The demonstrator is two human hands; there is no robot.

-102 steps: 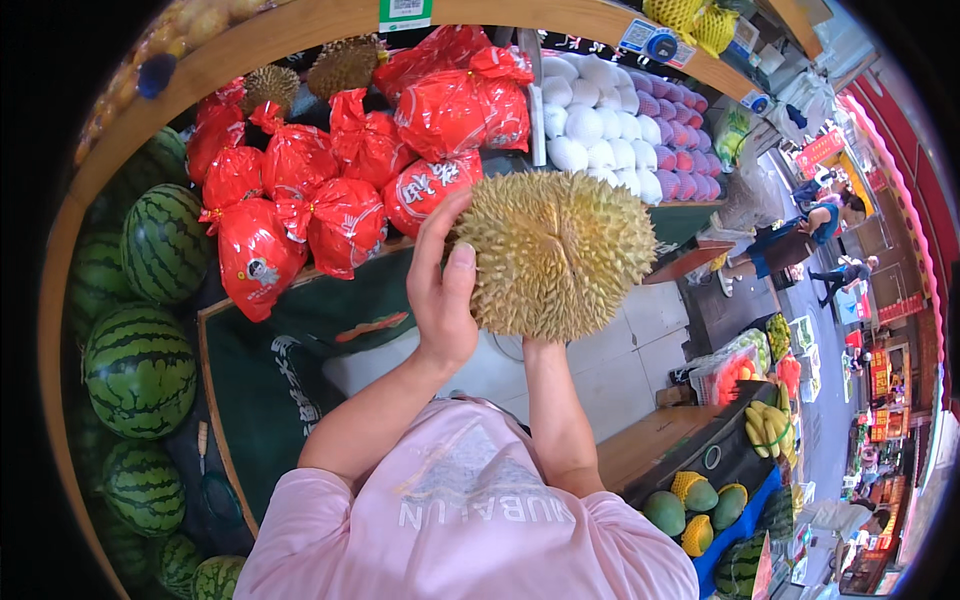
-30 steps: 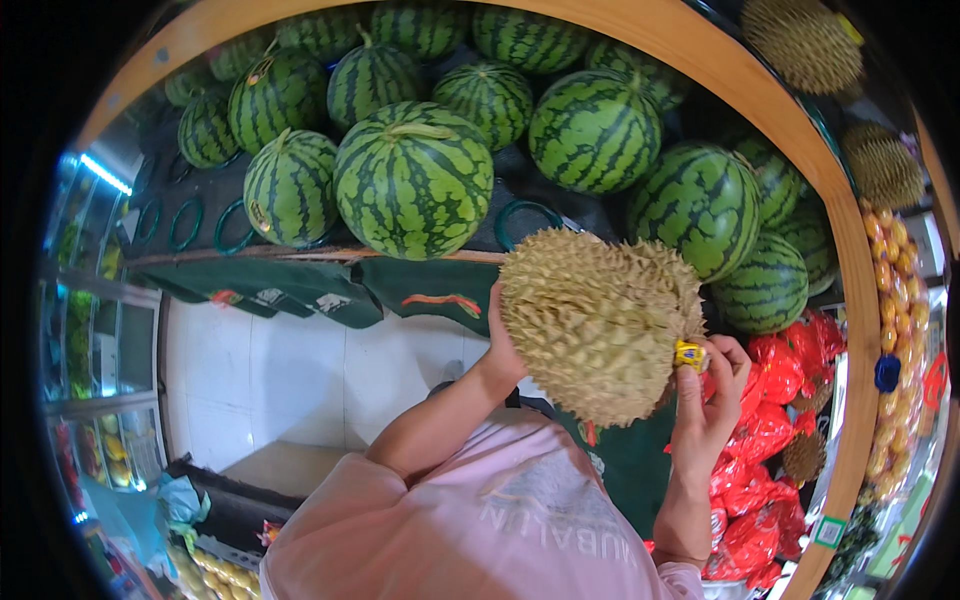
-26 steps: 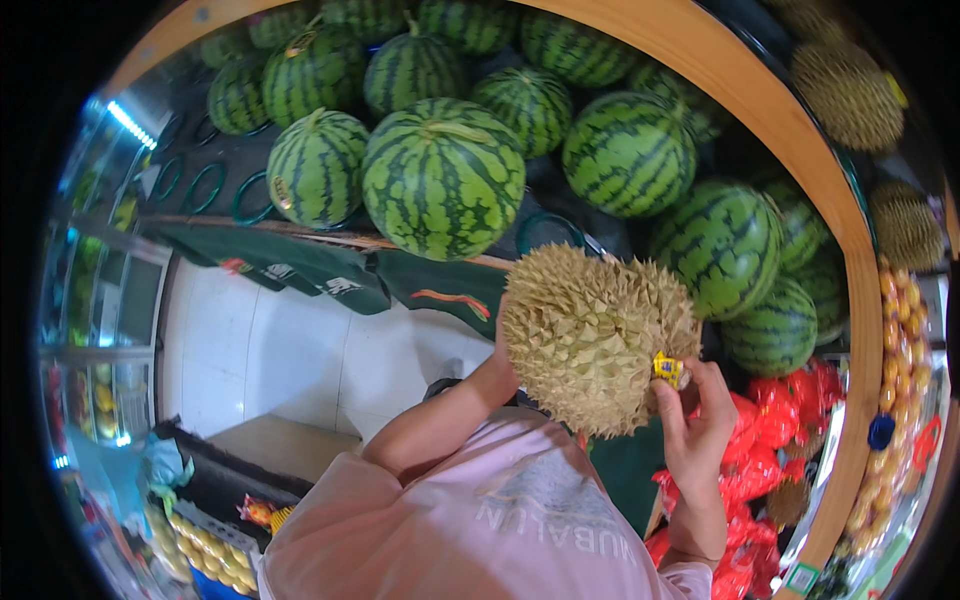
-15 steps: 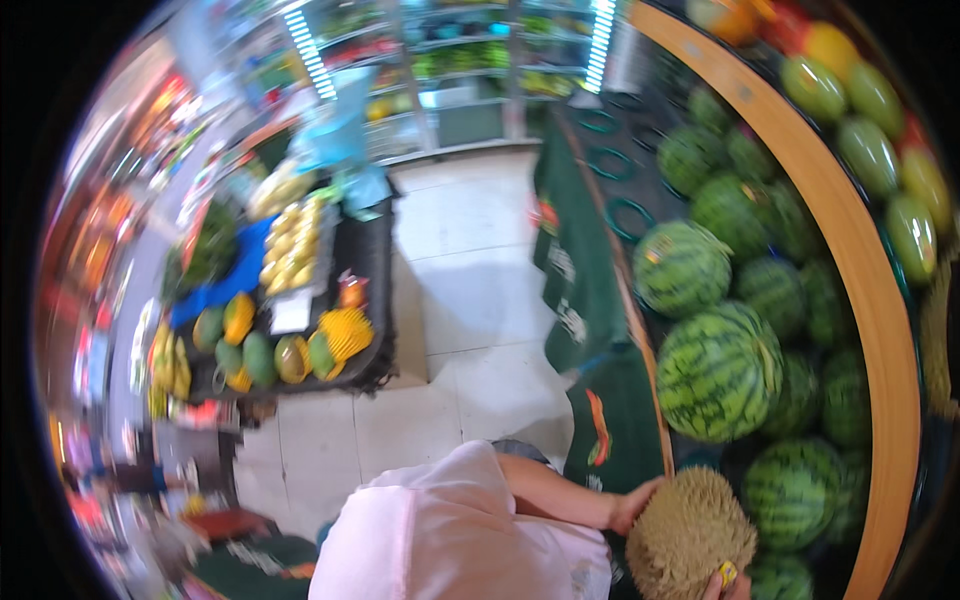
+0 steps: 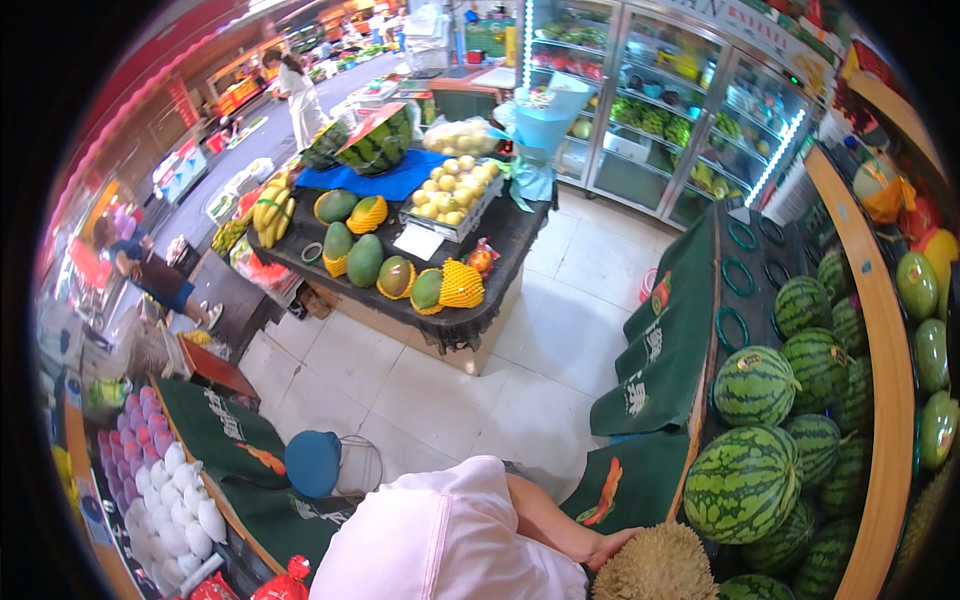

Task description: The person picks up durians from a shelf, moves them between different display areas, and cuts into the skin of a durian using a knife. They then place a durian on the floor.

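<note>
Pink short-sleeved shirt; bare forearm

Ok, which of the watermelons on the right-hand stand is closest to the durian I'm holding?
The big striped watermelon at the front of the stand, just above the durian that your left hand touches. The other melons sit further back or off to the right.

Durian low right; watermelons right of it; fruit table ahead.

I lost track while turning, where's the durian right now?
In the head view, the durian sits at the bottom edge, right of centre, against the left hand, just below the watermelons.
</note>
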